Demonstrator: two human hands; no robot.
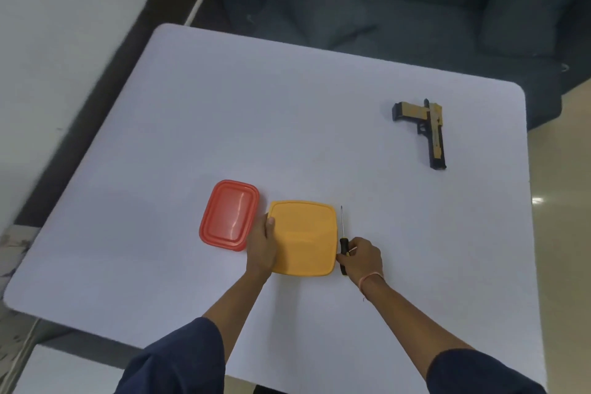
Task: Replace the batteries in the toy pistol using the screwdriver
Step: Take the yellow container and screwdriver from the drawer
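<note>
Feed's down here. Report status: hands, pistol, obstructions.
Left hand holds yellow box edge. Right hand grips screwdriver handle. Pistol untouched, far right. Red box left of yellow box, not in the way.

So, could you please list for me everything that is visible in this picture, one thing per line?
table: one, white, fills the middle of the view
toy pistol: one, black and tan, far right of the table, lying flat
red container: one, red, near side, left of the orange one
orange container: one, orange, near side, centre
screwdriver: one, black and yellow handle, just right of the orange container
sofa: one, dark grey, beyond the table
sleeves: two, dark blue, bottom of the view
left grip: one, bare hand, holds the orange container's left edge
right grip: one, bare hand, pinches the screwdriver handle
</note>
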